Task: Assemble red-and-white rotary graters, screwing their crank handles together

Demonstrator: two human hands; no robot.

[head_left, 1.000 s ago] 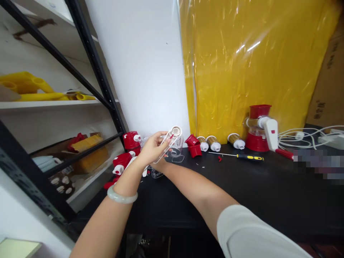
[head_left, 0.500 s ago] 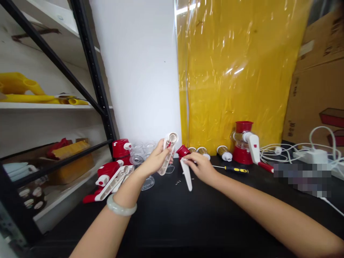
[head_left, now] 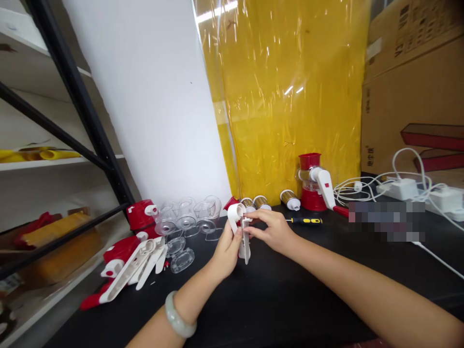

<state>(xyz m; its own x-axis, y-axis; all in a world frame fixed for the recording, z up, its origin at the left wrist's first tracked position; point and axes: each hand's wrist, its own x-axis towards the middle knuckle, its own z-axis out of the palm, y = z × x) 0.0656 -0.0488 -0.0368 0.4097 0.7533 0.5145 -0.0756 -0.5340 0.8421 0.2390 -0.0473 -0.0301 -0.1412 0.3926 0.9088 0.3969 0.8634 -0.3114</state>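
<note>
My left hand [head_left: 227, 249] is closed around a white plastic crank handle [head_left: 235, 212], whose round end points up. My right hand [head_left: 273, 231] pinches a narrow white handle cover [head_left: 247, 251] between thumb and fingers. The cover stands nearly upright, right alongside the crank handle; whether the two are joined cannot be made out. Behind the hands lie metal grater drums [head_left: 261, 203] and a partly hidden red plastic part [head_left: 231, 202]. A yellow-and-black screwdriver [head_left: 307, 221] rests just beyond my right hand.
At left are red grater bases [head_left: 139, 216], more white crank handles [head_left: 125, 270] and clear plastic housings [head_left: 186, 212]. An assembled red rotary grater [head_left: 314, 200] stands at back right, near white cables and chargers [head_left: 402, 188]. A black shelf frame [head_left: 90, 121] borders the left side.
The hands have come together, bringing the cover from apart up against the crank handle. The crank handle has turned in my left hand. The camera view has shifted right and tilted.
</note>
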